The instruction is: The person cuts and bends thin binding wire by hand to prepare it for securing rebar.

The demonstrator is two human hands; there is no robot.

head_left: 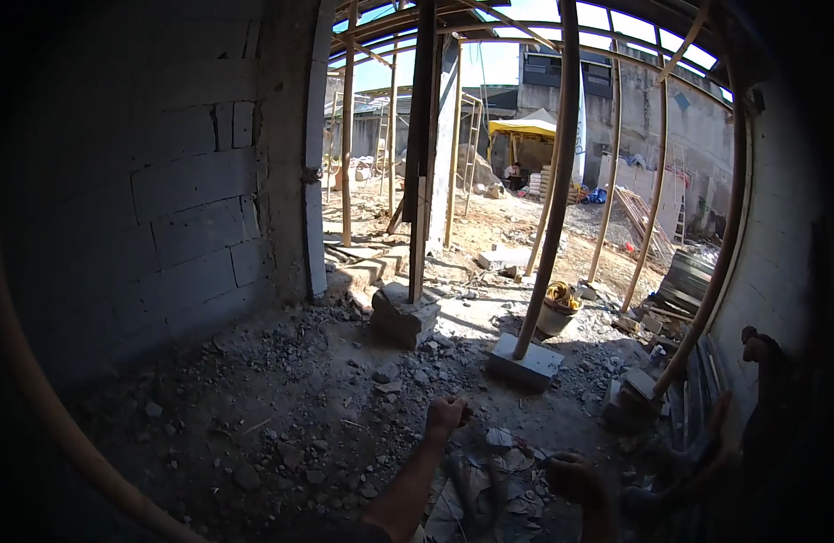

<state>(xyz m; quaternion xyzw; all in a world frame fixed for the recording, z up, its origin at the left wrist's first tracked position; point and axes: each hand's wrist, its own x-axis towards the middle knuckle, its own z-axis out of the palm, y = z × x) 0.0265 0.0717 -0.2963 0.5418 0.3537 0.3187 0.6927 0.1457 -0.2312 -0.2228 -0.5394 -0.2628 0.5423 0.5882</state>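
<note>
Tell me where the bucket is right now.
Head view, right of centre: the bucket stands on the ground just right of the leaning pole, behind the concrete block at its foot.

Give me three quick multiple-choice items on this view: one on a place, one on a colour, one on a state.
1. Where does the bucket stand?
A) on the ground beside the leaning pole
B) on a chair
C) in a wheelbarrow

2. What colour is the canopy in the background?
A) blue
B) yellow
C) red

3. How is the left hand held?
A) spread flat, palm down
B) closed in a fist
C) out of view

Answers:
1 A: the bucket sits on the rubble just right of the pole's lower end.
2 B: the sunlit canopy roof is plainly yellow.
3 B: the fingers are curled in, at the end of the outstretched forearm.
</note>
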